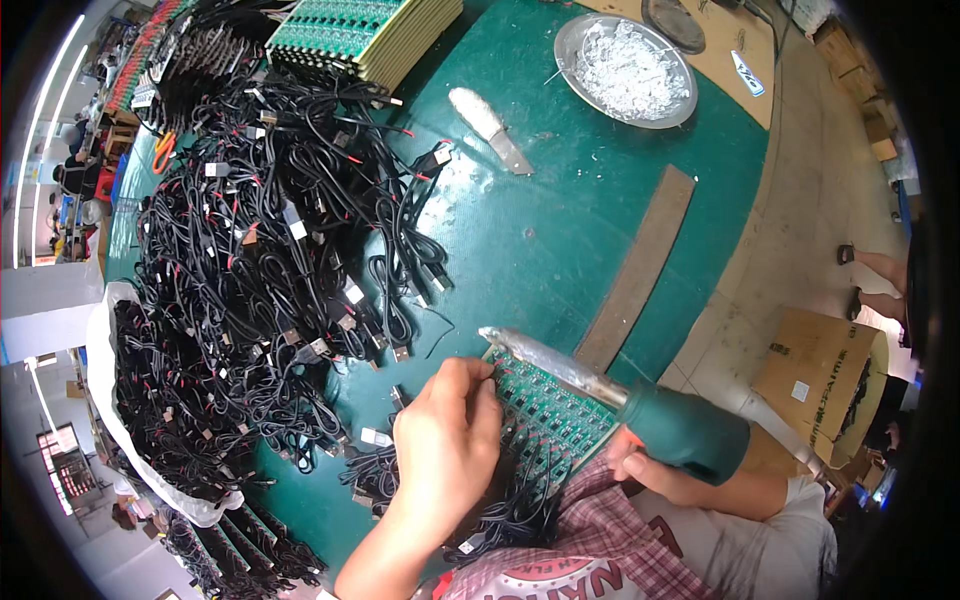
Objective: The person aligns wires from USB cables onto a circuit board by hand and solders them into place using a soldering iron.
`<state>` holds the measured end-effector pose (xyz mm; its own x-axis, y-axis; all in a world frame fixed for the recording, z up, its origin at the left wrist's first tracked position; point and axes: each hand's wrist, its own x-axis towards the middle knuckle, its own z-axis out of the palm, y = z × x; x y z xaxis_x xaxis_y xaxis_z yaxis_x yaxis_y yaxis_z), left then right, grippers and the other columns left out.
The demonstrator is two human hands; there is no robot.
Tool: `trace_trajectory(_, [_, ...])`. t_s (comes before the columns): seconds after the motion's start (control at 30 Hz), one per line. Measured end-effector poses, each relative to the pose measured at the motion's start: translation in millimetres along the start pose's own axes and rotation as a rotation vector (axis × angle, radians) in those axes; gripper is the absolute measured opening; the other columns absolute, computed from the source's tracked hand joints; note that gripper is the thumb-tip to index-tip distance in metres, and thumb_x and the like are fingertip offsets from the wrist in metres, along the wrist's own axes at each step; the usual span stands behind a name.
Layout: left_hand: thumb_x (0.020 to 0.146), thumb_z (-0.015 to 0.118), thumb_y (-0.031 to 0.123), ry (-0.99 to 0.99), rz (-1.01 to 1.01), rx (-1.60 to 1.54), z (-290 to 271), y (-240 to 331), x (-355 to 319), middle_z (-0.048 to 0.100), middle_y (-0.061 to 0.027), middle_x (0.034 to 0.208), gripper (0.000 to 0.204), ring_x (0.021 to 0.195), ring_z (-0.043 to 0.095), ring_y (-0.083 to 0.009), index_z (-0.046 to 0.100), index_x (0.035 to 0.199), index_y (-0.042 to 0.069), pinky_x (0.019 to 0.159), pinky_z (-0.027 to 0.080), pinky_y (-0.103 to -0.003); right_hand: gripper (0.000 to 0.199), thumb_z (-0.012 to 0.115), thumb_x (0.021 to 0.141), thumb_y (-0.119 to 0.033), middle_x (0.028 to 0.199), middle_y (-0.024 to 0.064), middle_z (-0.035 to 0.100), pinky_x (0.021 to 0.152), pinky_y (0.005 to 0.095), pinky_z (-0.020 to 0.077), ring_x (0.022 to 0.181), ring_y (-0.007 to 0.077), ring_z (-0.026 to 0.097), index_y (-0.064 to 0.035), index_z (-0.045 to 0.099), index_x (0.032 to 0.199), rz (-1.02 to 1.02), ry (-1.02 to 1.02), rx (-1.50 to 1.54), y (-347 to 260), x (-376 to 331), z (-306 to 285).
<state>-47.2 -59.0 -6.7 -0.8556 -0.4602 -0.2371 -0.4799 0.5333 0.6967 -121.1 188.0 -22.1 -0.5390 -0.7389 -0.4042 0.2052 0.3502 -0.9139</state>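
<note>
A large soldering iron (690, 432) with a thick green handle is gripped in my right hand (645, 468). Its long metal tip points left, above the top edge of a green circuit board panel (555, 412). At the panel's upper left corner my left hand (450, 430) is closed in a pinch; what lies between the fingertips is hidden. Thin wires and black cables (510, 515) run over the panel's lower part and bunch below it, near my left wrist. Several USB plugs, one of them by a white tag (376, 437), lie left of that hand.
A big heap of black USB cables (270, 230) covers the table's left side. Stacked green circuit boards (360, 40) stand at the back. A taped blade (490, 128), a metal dish of silvery flakes (625, 75) and a brown strip (640, 265) lie farther off. A cardboard box (815, 375) stands right.
</note>
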Motion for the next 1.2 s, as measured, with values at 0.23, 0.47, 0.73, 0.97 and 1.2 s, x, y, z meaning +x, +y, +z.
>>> trace_trajectory(0.23, [0.092, 0.071, 0.000, -0.045, -0.040, 0.017, 1, 3, 4, 0.069, -0.0117, 0.074, 0.011, 0.062, 0.066, -0.0165, 0.061, 0.096, -0.004, 0.059, 0.052, -0.031, 0.032, 0.083, 0.076, -0.021, 0.096, 0.0042, 0.073, 0.066, 0.0376, 0.0564, 0.082, 0.0245, 0.069, -0.0130, 0.075, 0.107, -0.110, 0.019, -0.457, 17, -18, -11])
trace_trajectory(0.47, [0.099, 0.065, 0.004, -0.069, -0.087, -0.115, 2, 9, -6, 0.063, -0.0044, 0.069, 0.011, 0.060, 0.058, -0.0112, 0.057, 0.095, -0.002, 0.056, 0.046, -0.027, 0.033, 0.082, 0.078, -0.018, 0.100, 0.0071, 0.074, 0.071, 0.0385, 0.0569, 0.087, 0.0275, 0.070, -0.0102, 0.075, 0.109, -0.064, 0.034, -0.474, 13, -29, -12])
trace_trajectory(0.73, [0.107, 0.057, 0.010, -0.514, -0.422, -0.869, -15, 24, -23, 0.059, 0.0004, 0.076, 0.012, 0.068, 0.051, -0.0054, 0.055, 0.107, -0.001, 0.063, 0.041, -0.021, 0.048, 0.076, 0.090, -0.006, 0.114, 0.0109, 0.066, 0.088, 0.0345, 0.0526, 0.107, 0.0222, 0.066, 0.0020, 0.055, 0.132, -0.299, 0.059, -0.102, -25, 32, 13])
trace_trajectory(0.97, [0.107, 0.056, 0.009, -0.620, -0.450, -0.908, -20, 29, -23, 0.056, 0.0003, 0.075, 0.012, 0.068, 0.050, -0.0061, 0.054, 0.109, -0.003, 0.062, 0.040, -0.021, 0.011, 0.074, 0.087, -0.004, 0.090, 0.0065, 0.071, 0.075, 0.0373, 0.0521, 0.081, 0.0228, 0.069, -0.0038, 0.070, 0.097, -0.365, 0.131, -0.356, -29, 38, 8])
trace_trajectory(1.2, [0.108, 0.055, 0.011, -0.541, -0.430, -1.019, -13, 26, -26, 0.056, -0.0004, 0.076, 0.014, 0.068, 0.051, -0.0070, 0.054, 0.110, -0.003, 0.063, 0.040, -0.022, 0.024, 0.085, 0.080, -0.011, 0.091, 0.0014, 0.072, 0.072, 0.0356, 0.0504, 0.089, 0.0221, 0.067, -0.0072, 0.073, 0.100, -0.139, 0.223, -0.049, -33, 30, 30])
